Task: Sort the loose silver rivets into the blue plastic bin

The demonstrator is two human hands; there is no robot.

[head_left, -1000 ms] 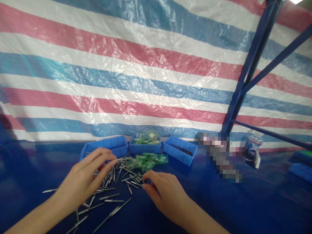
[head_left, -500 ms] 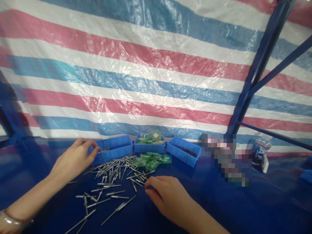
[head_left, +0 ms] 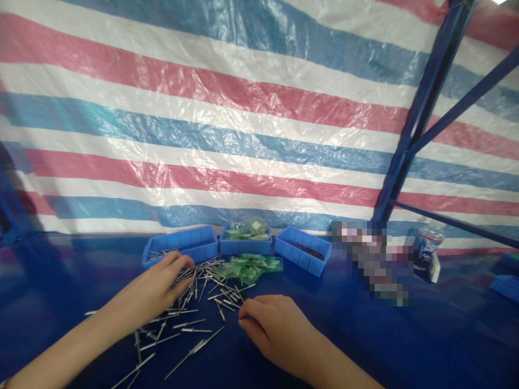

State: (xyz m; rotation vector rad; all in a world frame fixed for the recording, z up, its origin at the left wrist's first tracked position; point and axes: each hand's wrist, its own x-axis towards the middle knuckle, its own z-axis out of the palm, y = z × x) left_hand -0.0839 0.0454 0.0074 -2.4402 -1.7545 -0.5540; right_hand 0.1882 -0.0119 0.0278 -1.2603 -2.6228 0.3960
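Silver blind rivets [head_left: 194, 329] lie loose in a pile and scattered across the blue tabletop. My left hand [head_left: 164, 283] reaches over the left part of the pile, thumb and fingers apart, nothing visible between them. Just behind it stands a long blue bin [head_left: 198, 246] with some rivets at its left end. My right hand [head_left: 279, 332] hovers low at the right of the pile, thumb and forefinger drawn together. Whatever those fingertips may hold is too small to make out. Green plastic packets [head_left: 251, 267] lie between the pile and the bins.
A middle blue bin [head_left: 245, 247] holds more green packets. The right blue bin [head_left: 300, 262] contains small dark pieces. Farther right are a blurred-out item [head_left: 373, 265] and a plastic bottle [head_left: 427, 246]. Striped sheeting [head_left: 243, 135] hangs behind, beside a blue metal frame [head_left: 413, 140].
My left hand has moved from the left bin's end down and right, over the rivet pile. My right hand stays almost where it was. The view has shifted slightly.
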